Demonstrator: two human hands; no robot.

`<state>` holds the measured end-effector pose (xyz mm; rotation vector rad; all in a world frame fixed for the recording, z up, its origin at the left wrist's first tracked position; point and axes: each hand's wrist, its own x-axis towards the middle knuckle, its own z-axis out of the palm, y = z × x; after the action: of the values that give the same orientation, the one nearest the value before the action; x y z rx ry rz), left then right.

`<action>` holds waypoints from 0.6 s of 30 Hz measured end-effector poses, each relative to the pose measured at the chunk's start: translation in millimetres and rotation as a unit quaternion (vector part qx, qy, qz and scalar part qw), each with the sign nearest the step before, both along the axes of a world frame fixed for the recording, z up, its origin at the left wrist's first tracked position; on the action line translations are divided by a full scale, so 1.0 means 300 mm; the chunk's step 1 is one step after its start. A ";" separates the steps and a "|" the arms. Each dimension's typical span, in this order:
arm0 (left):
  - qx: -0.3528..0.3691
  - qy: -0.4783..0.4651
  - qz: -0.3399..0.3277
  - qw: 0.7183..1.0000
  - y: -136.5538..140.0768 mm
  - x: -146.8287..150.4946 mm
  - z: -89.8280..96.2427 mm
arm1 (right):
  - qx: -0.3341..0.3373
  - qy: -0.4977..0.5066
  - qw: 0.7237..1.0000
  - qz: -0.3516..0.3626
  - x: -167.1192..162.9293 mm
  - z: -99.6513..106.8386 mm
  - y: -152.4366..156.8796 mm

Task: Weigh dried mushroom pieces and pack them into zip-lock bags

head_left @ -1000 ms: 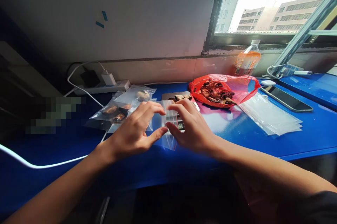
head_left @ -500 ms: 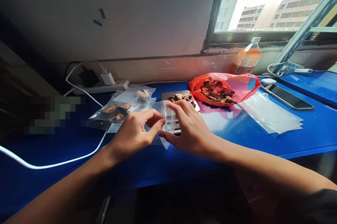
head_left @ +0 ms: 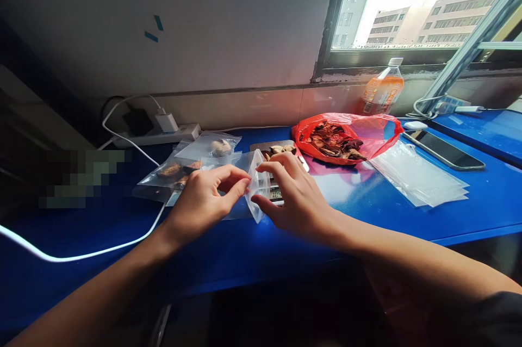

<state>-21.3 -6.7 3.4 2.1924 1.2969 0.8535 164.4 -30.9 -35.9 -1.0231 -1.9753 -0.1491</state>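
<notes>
My left hand pinches the edge of a clear plastic zip bag between thumb and fingers. The bag stands with its mouth spread toward the right. At that mouth is my right hand, its thumb and fingers apart and curved, with no firm hold on the bag visible. Just behind the hands lies a small kitchen scale, partly hidden by the bag and my right hand. Dried brown and pale slices rest on its plate. Its display shows below, too small to read surely.
Filled clear bags lie at left, near a power strip and white cable. A red plastic bag holds dried slices. Flat clear bags, a phone and an orange drink bottle are at right.
The clear bag's mouth has opened wider and stands more upright. My left hand has shifted slightly left, and the fingers of my right hand have spread away from the bag's rim.
</notes>
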 end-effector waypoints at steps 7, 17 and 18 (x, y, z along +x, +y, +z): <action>-0.017 -0.013 -0.075 0.997 0.004 -0.006 -0.004 | 0.018 0.029 0.999 0.026 0.007 -0.003 0.007; 0.026 0.071 -0.132 0.988 0.004 -0.005 0.002 | -0.005 -0.053 0.997 0.056 0.047 0.043 0.023; 0.024 0.074 -0.130 0.988 0.004 -0.006 0.003 | -0.008 -0.061 0.996 0.057 0.049 0.044 0.025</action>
<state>-23.0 -5.6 4.4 2.4346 1.0298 0.6380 179.0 -23.4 -22.7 -0.9272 -2.1441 -0.1354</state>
